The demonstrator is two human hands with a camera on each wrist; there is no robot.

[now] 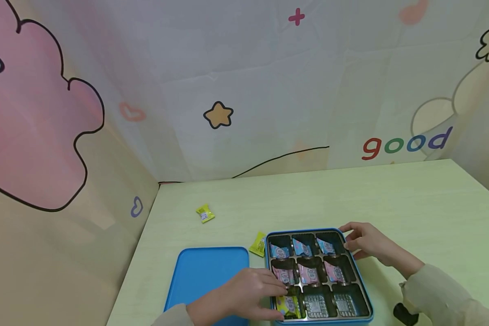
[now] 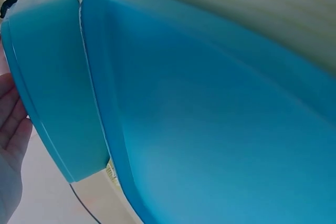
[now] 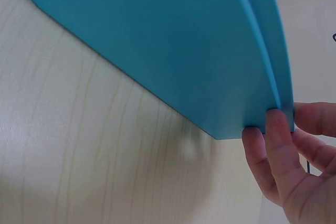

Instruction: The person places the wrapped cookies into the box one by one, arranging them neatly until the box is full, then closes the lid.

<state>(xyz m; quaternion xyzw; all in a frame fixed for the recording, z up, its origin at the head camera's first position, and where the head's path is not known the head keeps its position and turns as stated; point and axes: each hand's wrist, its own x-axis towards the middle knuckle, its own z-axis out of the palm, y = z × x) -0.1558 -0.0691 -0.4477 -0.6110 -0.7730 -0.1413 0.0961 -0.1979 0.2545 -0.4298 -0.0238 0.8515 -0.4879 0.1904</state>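
Note:
A blue box with a divided black insert sits at the table's front. Blue-wrapped candies fill its back row, and pink-wrapped ones the middle row. A yellow-wrapped candy lies in the front left compartment; the other two front compartments show bare patterned bottoms. My left hand reaches over the box's left side, fingers extended at the rim beside that candy. At the far right corner, my right hand grips the box, its fingers bent against the outer wall and rim in the right wrist view.
Left of the box lies a blue lid, partly behind my left forearm; its hollow inside fills the left wrist view. One yellow candy lies against the box's far left side, another farther back. A printed wall borders the table.

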